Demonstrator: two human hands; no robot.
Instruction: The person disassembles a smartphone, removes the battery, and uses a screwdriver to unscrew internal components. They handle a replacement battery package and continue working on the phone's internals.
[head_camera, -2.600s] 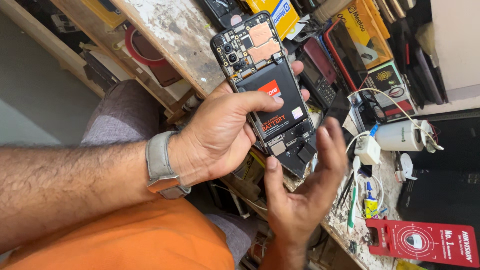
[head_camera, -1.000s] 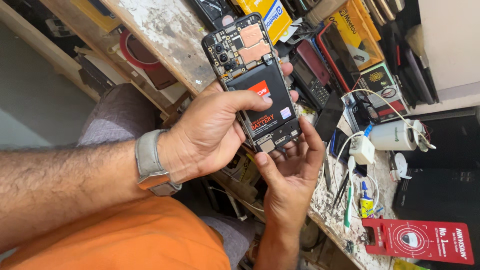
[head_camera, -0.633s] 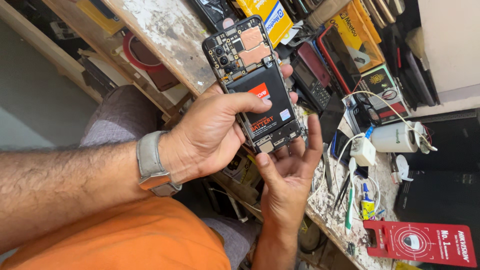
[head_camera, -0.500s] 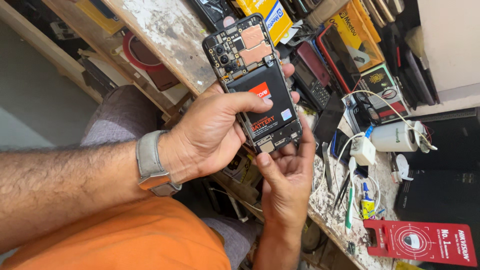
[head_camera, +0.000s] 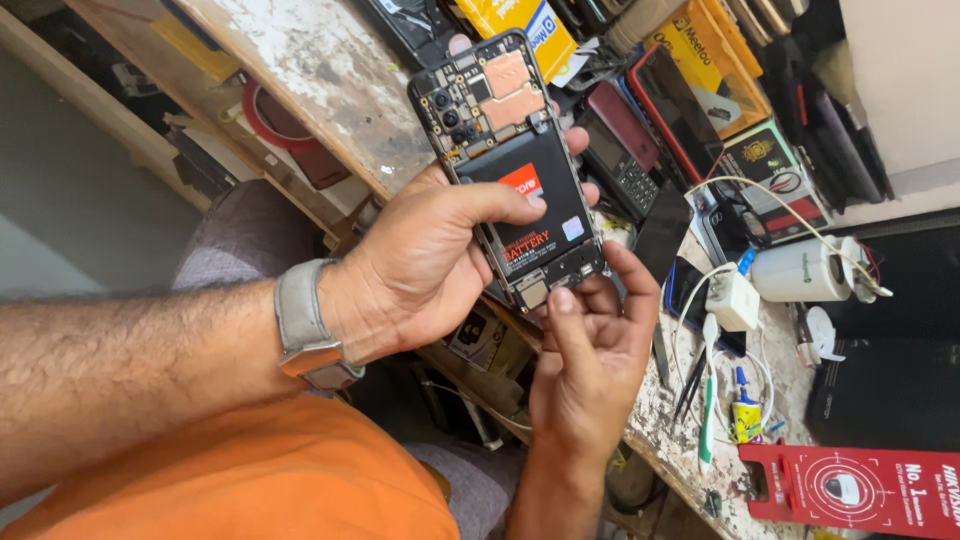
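Observation:
An opened smartphone (head_camera: 505, 160) with its back cover off shows a black battery with a red label, copper shielding and camera modules. My left hand (head_camera: 425, 265) grips the phone from the left side, thumb pressed across the battery. A grey watch strap sits on that wrist. My right hand (head_camera: 590, 355) is below the phone, its fingertips touching the phone's bottom edge near the small lower board.
A worn, paint-stained workbench (head_camera: 320, 70) runs diagonally. On it lie an old keypad phone (head_camera: 620, 160), a red-edged phone (head_camera: 680, 110), a white charger with cable (head_camera: 733, 300), a white cylinder (head_camera: 805, 270), tweezers and tools (head_camera: 700, 400), a red package (head_camera: 860, 490), yellow boxes.
The right hand, earlier open and apart under the phone, has come up so its fingers touch the phone's lower end. The phone has stayed nearly still in the left hand.

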